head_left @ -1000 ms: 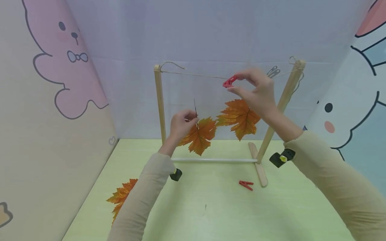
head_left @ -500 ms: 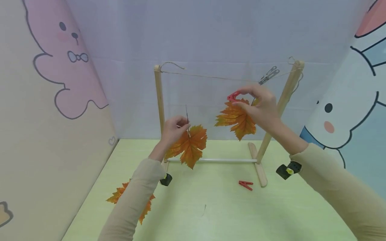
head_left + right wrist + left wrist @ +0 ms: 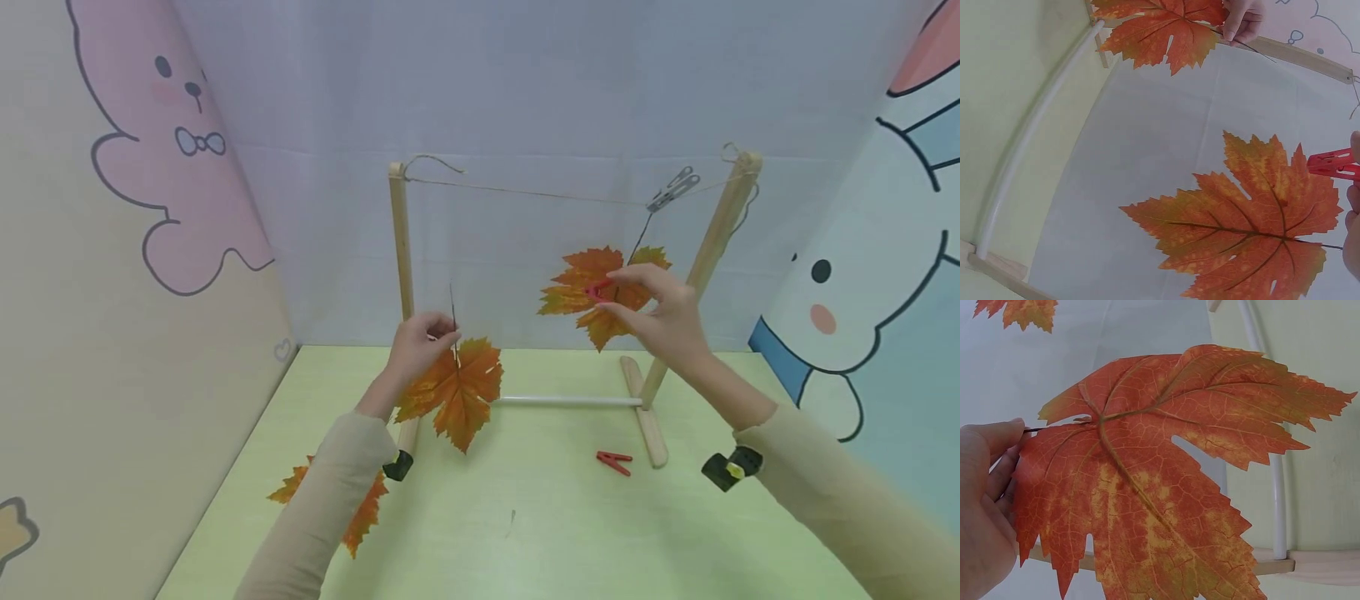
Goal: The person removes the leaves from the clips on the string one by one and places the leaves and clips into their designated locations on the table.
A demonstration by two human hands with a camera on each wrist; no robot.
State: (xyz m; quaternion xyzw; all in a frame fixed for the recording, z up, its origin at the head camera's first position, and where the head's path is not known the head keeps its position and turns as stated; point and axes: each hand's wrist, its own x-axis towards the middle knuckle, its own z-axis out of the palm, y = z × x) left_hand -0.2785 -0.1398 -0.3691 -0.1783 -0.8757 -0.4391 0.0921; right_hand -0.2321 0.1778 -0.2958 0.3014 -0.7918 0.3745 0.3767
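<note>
My left hand [image 3: 422,343] pinches the thin dark stem of an orange maple leaf [image 3: 459,392], which hangs below the fingers at the left post. The left wrist view shows this leaf [image 3: 1147,462] spread wide beside the thumb. In my right hand [image 3: 667,312] is a red clothespin [image 3: 598,291], gripped between thumb and fingers. It is in front of a second maple leaf [image 3: 577,283]; whether they touch I cannot tell. That leaf hangs by its stem from a grey clothespin [image 3: 672,190] on the string [image 3: 525,192].
Two wooden posts [image 3: 401,242] and a white bar [image 3: 570,401] form the frame. A red clothespin [image 3: 615,462] lies on the table [image 3: 570,542] near the right foot [image 3: 645,417]. Another maple leaf [image 3: 365,512] lies at the left, partly under my left sleeve [image 3: 315,508].
My left hand has moved down and left with its leaf, away from the string. My right hand has lowered the red clothespin from the string to in front of the hanging leaf.
</note>
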